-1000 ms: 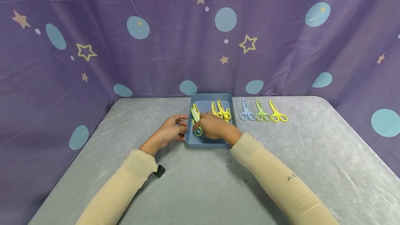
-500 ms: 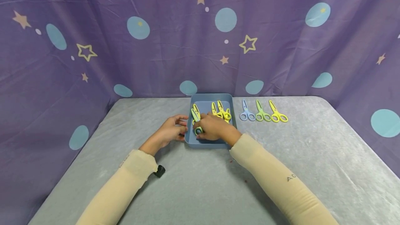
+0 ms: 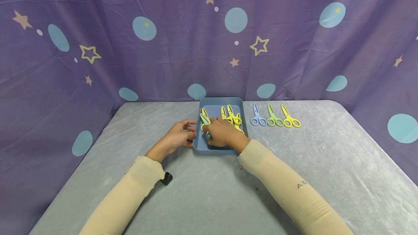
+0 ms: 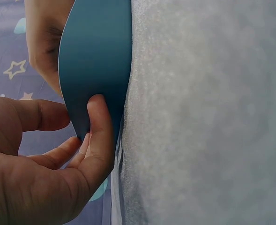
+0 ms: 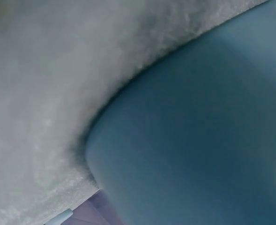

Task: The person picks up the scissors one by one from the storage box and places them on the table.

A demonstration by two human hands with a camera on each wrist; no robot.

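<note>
A blue-grey tray [image 3: 217, 152] stands near the table's far edge. Reaching into it, my right hand [image 3: 222, 132] pinches green-handled scissors [image 3: 205, 119], whose blade points away; the fingers hide most of the handles. Those lie partly over yellow scissors [image 3: 204, 111] along the tray's left side. Several more yellow scissors [image 3: 236, 119] overlap at the right side of the tray. My left hand [image 3: 179, 133] rests its loosely bent fingers against the tray's left outer wall [image 4: 95, 61], seen close in the left wrist view. Only the tray's outside [image 5: 184, 140] and tabletop fill most of the right wrist view.
Right of the tray, blue scissors [image 3: 258, 117], green scissors [image 3: 273, 117] and yellow scissors [image 3: 289, 118] lie in a row on the grey cloth-covered table [image 3: 209, 191]. A purple curtain [image 3: 183, 46] with stars hangs directly behind the table.
My right hand has shifted slightly within the tray, and the green scissors' handles are now more covered by it. The left hand and the row outside have not moved.
</note>
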